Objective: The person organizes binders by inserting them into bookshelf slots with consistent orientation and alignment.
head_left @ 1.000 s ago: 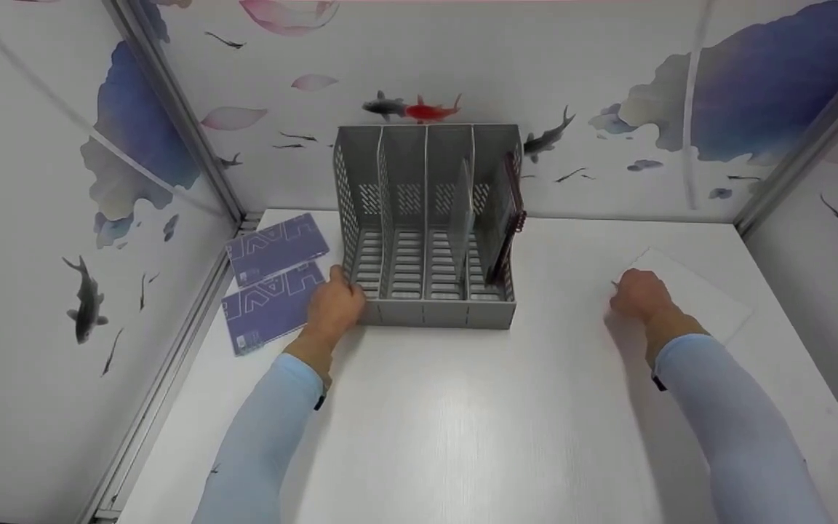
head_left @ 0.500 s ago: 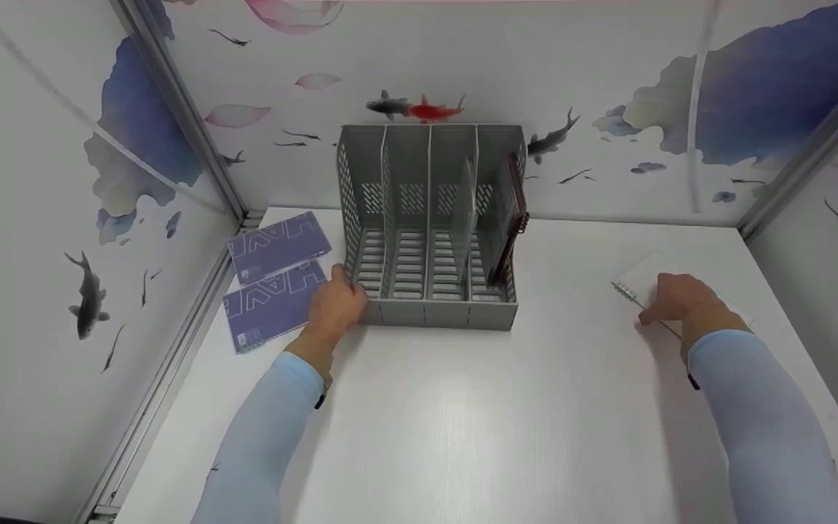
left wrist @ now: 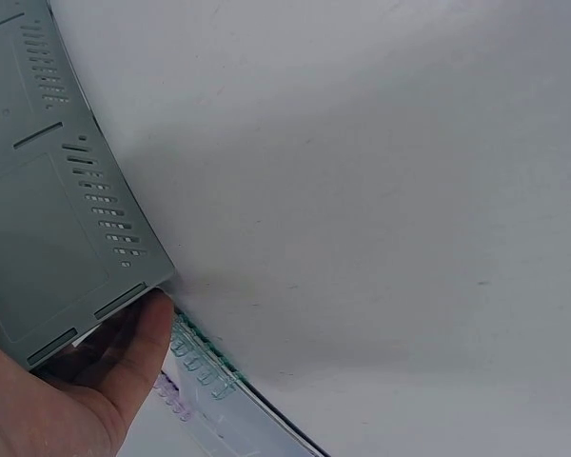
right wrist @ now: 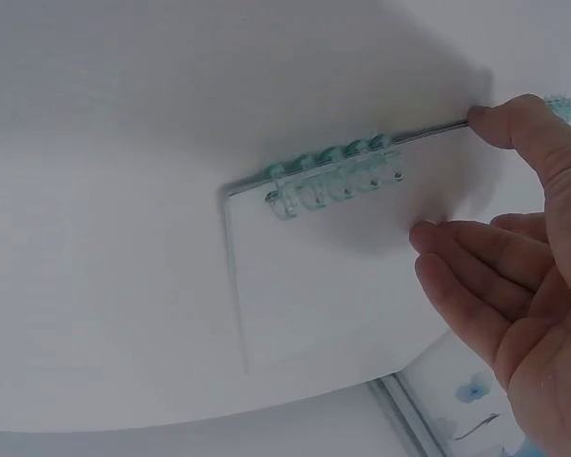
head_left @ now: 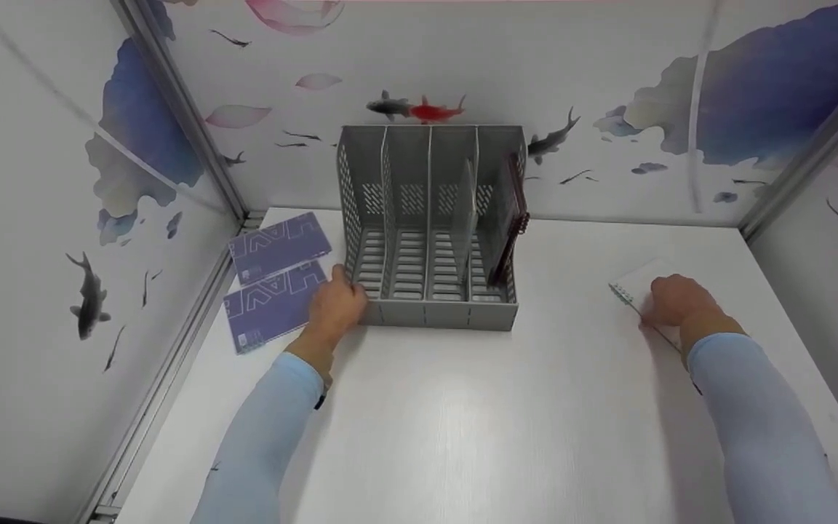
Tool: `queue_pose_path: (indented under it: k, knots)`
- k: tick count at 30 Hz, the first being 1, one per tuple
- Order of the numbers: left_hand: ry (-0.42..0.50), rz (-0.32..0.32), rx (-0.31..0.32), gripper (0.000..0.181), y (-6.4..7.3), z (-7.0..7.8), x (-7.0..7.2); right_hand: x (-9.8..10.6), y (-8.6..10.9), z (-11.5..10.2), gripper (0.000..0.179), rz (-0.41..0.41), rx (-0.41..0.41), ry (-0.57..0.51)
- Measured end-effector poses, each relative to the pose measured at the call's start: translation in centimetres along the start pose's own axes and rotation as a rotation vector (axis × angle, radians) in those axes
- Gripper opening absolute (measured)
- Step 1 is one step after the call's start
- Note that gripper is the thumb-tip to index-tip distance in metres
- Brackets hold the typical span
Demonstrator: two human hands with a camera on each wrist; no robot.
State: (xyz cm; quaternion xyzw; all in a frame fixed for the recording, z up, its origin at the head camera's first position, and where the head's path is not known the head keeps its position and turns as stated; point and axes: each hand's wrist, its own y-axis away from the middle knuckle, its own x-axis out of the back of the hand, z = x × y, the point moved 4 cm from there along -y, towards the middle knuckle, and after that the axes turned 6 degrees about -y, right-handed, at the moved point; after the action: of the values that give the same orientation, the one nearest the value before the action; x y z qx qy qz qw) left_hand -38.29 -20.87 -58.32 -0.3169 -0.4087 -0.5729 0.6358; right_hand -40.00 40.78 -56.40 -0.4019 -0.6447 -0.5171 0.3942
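Observation:
My left hand (head_left: 337,302) grips the front left corner of a grey file rack (head_left: 455,315), which stands upright at the back of the table. In the left wrist view, the fingers (left wrist: 138,357) curl round the rack's edge. At the right, a white spiral notebook (head_left: 650,274) lies flat, partly covered by my right hand (head_left: 683,300). From the right wrist, its clear teal rings (right wrist: 333,176) show; my thumb touches the ringed edge. The bent fingers (right wrist: 476,257) are over the white cover, apart from the thumb; whether they touch it, I cannot tell.
Two purple notebooks (head_left: 281,247) lie left of the rack, overlapping. Inside the rack, a pale thin notebook (head_left: 464,218) leans in the third compartment and a dark red spiral notebook (head_left: 504,222) in the rightmost. Printed walls (head_left: 572,44) close off the table's back and sides.
My right hand has moved right and slightly toward me along the white notebook, exposing its rings, then stayed nearly in place. The left hand still holds the rack's corner.

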Motion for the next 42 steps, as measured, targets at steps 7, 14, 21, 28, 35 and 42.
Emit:
queue_pose_path:
  k: [7, 14, 21, 28, 35, 42]
  knots:
    - [-0.039, 0.007, -0.012, 0.064, 0.5, 0.7, 0.4, -0.4, -0.1, -0.7, 0.053, 0.014, 0.03, 0.066]
    - [-0.025, -0.012, 0.0, 0.066, 0.5, 0.9, 0.4, -0.9, 0.0, -1.2, 0.031, 0.037, 0.066, 0.118]
    - [-0.031, 0.001, 0.002, 0.064, 0.4, 0.8, 0.5, -1.5, 0.1, -1.2, 0.032, 0.091, 0.104, 0.129]
    - [-0.024, -0.004, -0.001, 0.062, 0.5, 0.6, 0.6, -2.2, 0.3, -1.5, 0.072, 0.125, 0.163, 0.138]
    - [-0.053, 0.016, -0.008, 0.06, 0.4, 0.6, 0.6, -2.4, 0.6, -2.3, 0.045, 0.128, 0.204, 0.184]
    - [-0.028, 0.002, 0.001, 0.063, 0.4, 0.7, 0.4, -2.7, 0.3, -2.0, 0.037, 0.091, 0.107, 0.054]
